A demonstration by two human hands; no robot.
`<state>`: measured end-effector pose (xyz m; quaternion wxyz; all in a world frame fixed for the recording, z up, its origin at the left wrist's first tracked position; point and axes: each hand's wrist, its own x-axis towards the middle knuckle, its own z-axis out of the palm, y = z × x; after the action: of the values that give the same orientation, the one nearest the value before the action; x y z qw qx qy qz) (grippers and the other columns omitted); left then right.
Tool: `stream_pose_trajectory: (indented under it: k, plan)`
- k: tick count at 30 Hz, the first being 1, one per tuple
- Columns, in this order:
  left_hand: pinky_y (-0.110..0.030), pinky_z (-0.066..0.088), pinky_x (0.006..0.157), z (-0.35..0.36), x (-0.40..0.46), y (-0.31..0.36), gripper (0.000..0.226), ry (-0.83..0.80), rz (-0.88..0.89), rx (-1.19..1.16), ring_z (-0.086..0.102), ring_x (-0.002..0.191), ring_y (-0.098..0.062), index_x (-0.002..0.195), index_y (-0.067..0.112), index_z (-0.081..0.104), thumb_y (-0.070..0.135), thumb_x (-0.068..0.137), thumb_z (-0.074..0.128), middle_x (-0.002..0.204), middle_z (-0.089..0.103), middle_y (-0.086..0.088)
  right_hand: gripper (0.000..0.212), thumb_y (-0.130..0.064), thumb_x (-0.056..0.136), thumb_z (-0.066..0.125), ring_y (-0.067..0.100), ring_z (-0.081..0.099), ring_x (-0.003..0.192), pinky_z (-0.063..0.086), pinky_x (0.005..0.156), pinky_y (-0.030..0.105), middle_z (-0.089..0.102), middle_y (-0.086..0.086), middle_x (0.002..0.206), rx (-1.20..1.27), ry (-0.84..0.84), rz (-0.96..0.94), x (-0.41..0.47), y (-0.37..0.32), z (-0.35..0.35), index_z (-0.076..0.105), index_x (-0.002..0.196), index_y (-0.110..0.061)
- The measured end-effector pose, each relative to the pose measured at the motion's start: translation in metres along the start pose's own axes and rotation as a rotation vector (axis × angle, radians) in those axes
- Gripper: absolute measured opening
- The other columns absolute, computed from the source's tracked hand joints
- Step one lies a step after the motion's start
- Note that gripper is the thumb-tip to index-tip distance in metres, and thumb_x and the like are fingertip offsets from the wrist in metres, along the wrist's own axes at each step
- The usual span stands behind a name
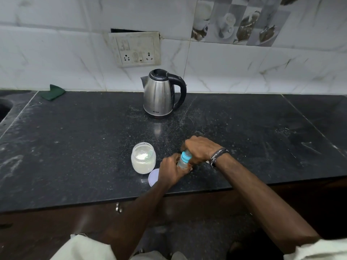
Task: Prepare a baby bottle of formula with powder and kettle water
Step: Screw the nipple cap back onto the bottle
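baby bottle [184, 160] in both hands

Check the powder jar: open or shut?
Open. The jar has no lid; white powder and a scoop show inside. Its lid lies flat on the counter beside it.

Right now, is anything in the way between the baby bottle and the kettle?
Nothing visible is. Both hands, left hand and right hand, hold the baby bottle, and only bare counter lies between it and the kettle. The open powder jar stands off to the left.
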<state>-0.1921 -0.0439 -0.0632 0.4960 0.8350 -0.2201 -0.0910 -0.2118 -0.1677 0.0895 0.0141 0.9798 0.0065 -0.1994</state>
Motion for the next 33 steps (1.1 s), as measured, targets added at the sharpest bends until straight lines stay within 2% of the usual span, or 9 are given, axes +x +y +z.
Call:
stream_pose_trajectory:
  k: [4,8,14,21,24,26,30,33]
  plan:
    - [-0.043,0.057,0.084,-0.002,-0.001,0.002,0.074,-0.008,0.013,-0.013,0.07,0.095,-0.016,0.117,0.014,0.065,0.064,0.062,0.07,0.105,0.075,-0.001,0.042,-0.02,0.073,0.082,0.029,0.063,0.098,0.044,0.068,0.032,0.062,0.011,0.115,0.024,0.03,-0.02,-0.001,-0.002,0.002,0.065,0.112,-0.016]
    - [-0.042,0.057,0.083,-0.002,-0.002,0.003,0.074,-0.001,0.021,-0.016,0.07,0.094,-0.015,0.116,0.013,0.066,0.063,0.062,0.07,0.105,0.075,-0.002,0.04,-0.016,0.075,0.081,0.029,0.063,0.1,0.044,0.07,0.031,0.061,0.012,0.116,-0.015,0.072,-0.039,-0.002,-0.004,0.004,0.065,0.111,-0.015]
    - [-0.042,0.057,0.077,0.0,0.0,-0.001,0.063,0.016,0.005,0.001,0.071,0.087,-0.015,0.109,0.016,0.068,0.058,0.064,0.079,0.096,0.076,0.001,0.041,-0.029,0.068,0.087,0.03,0.065,0.093,0.05,0.068,0.036,0.064,0.012,0.106,-0.052,0.11,-0.044,-0.003,-0.001,-0.009,0.067,0.1,-0.013]
    - [-0.042,0.057,0.081,-0.001,0.001,-0.002,0.065,0.005,0.022,-0.006,0.07,0.091,-0.014,0.112,0.014,0.067,0.058,0.065,0.077,0.1,0.076,0.0,0.038,-0.022,0.073,0.082,0.03,0.065,0.093,0.046,0.068,0.033,0.064,0.013,0.109,-0.118,0.109,-0.051,-0.002,-0.007,-0.002,0.066,0.105,-0.011]
    - [-0.042,0.056,0.079,-0.001,0.001,-0.002,0.058,0.017,0.022,0.002,0.071,0.09,-0.015,0.11,0.013,0.068,0.051,0.068,0.082,0.099,0.076,-0.001,0.043,-0.026,0.074,0.082,0.031,0.064,0.098,0.043,0.07,0.033,0.062,0.015,0.113,-0.113,0.101,-0.037,0.0,-0.008,-0.001,0.063,0.108,-0.009]
    - [-0.042,0.056,0.078,-0.001,0.0,0.0,0.059,0.022,0.015,0.004,0.07,0.087,-0.015,0.107,0.013,0.068,0.055,0.067,0.079,0.096,0.076,0.0,0.045,-0.035,0.076,0.081,0.031,0.063,0.098,0.042,0.071,0.034,0.062,0.015,0.113,-0.123,0.121,-0.029,0.001,-0.008,0.001,0.062,0.107,-0.008]
    - [-0.041,0.057,0.078,0.001,0.001,-0.002,0.055,0.015,0.006,-0.004,0.071,0.086,-0.013,0.103,0.021,0.069,0.057,0.063,0.079,0.094,0.076,0.003,0.057,-0.062,0.085,0.06,0.032,0.064,0.098,0.049,0.077,0.039,0.066,0.015,0.108,-0.156,0.213,0.04,0.004,-0.007,0.007,0.064,0.102,-0.007]
    - [-0.042,0.057,0.08,0.001,0.003,-0.004,0.066,-0.004,0.004,0.014,0.072,0.091,-0.016,0.112,0.018,0.068,0.06,0.063,0.077,0.099,0.077,0.0,0.07,-0.073,0.091,0.034,0.029,0.067,0.089,0.046,0.071,0.037,0.069,0.012,0.095,-0.143,0.202,0.103,0.005,-0.008,0.01,0.065,0.086,-0.01]
